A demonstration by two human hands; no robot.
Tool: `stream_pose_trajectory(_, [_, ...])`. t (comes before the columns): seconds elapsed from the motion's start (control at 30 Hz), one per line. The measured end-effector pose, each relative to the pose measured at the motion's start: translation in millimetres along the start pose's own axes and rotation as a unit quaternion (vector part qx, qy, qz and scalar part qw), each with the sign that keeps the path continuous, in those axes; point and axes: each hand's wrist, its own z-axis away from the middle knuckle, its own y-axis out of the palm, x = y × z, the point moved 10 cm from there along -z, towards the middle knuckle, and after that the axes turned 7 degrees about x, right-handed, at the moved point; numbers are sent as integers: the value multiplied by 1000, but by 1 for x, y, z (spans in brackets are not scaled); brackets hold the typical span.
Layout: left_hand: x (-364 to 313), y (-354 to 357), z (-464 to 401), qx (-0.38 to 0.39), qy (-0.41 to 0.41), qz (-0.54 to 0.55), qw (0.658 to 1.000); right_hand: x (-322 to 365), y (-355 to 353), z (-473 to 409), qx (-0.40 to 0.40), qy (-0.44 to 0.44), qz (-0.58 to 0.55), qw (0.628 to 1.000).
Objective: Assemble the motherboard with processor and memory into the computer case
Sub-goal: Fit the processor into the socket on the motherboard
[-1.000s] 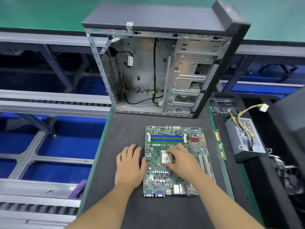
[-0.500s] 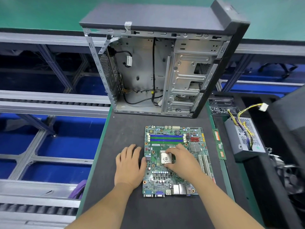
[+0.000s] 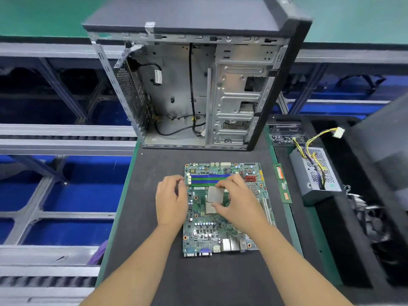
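Head view, right hand (image 3: 239, 203) pinching processor (image 3: 215, 194), left hand (image 3: 171, 200) loosely curled

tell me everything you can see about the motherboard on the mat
The motherboard is a green circuit board lying flat on the dark mat, in front of the open computer case. Blue and green memory slots cross its far end; rear ports line its near edge. The right hand pinches a square grey processor over its middle. The left hand is at its left edge, fingers loosely curled; contact is unclear.
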Motion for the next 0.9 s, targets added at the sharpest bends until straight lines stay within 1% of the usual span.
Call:
stream_pose_trajectory(0.07, [-24,14,-11,49,6,63,997,4,-5,-2,-13,-12,-3,1000])
stream_pose_trajectory(0.13, [-36,32,-20,112,-32,151,982,7,-8,-3,-17,-18,-13,1000])
stream_pose_trajectory(0.2, [-37,43,-24,143,-92,241,955,7,-8,-5,-15,-21,-18,1000])
stream_pose_trajectory(0.27, [-31,51,-22,162,-151,338,915,8,-10,-5,-15,-23,-24,999])
stream_pose_trajectory(0.3, [-29,55,-19,176,-165,367,898,8,-11,-5,-16,-25,-25,999])
stream_pose_trajectory(0.43, [-28,65,-9,240,-154,389,876,12,-16,-5,-32,-40,-36,998])
stream_pose_trajectory(0.57, [-27,73,-2,271,-170,449,834,13,-19,-4,-40,-48,-38,997])
stream_pose_trajectory(0.77, [-33,95,19,374,-219,501,749,14,-22,-2,-38,-54,-49,997])
stream_pose_trajectory(0.9, [-31,99,27,393,-236,515,724,15,-25,1,-40,-62,-52,996])
